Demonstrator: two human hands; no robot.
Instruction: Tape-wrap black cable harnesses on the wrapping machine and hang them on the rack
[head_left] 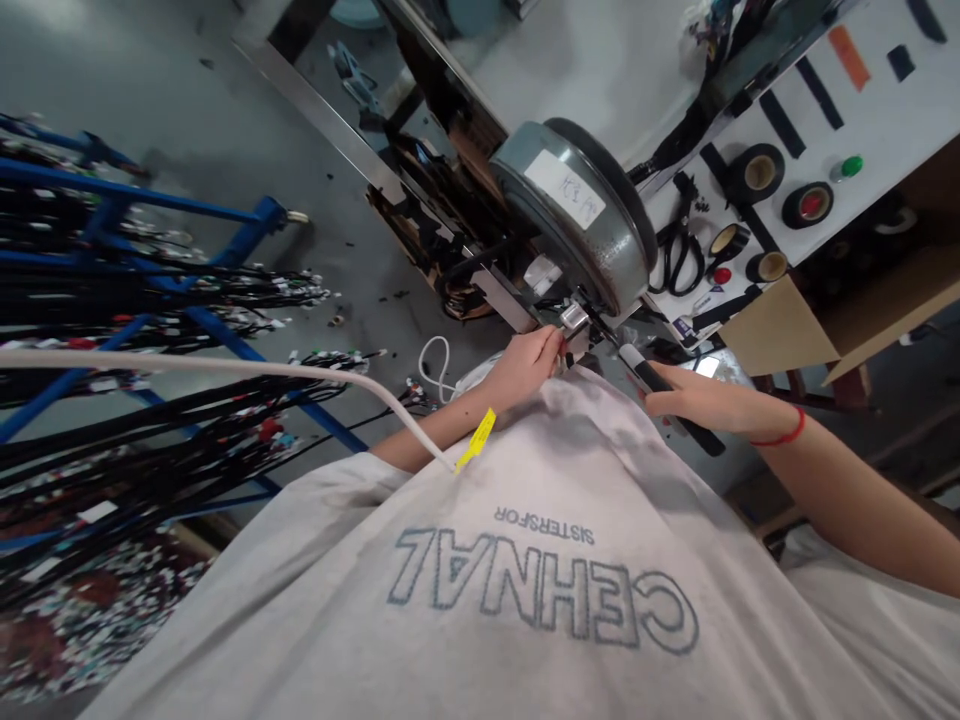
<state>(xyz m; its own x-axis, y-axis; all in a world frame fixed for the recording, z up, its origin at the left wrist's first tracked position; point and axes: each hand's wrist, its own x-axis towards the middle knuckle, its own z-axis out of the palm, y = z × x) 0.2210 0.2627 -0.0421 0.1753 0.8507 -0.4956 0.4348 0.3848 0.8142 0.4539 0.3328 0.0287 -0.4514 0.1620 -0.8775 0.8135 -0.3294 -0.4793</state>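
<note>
My left hand [523, 366] is closed in front of my shirt, fingertips pinched together. Whatever lies between those fingertips is too small and covered to name. Just beyond them is a shiny silver metal piece [575, 318]; I cannot tell whether the fingers touch it. My right hand [697, 397] grips a plier-like hand tool with long black-and-grey handles [646, 368]. The tool's head points toward the silver piece and the left fingertips, its jaws hard to make out. Close above both hands stands a grey round metal drum [540, 150] with a handwritten white label.
On the right, a white work surface [832, 180] bears tape rolls [756, 173], black scissors [681, 255] and a green button [853, 166]. An open cardboard box [892, 310] stands nearby. Blue racks [172, 205] hung with black cables fill the left. A pale hose [300, 370] crosses before my left arm.
</note>
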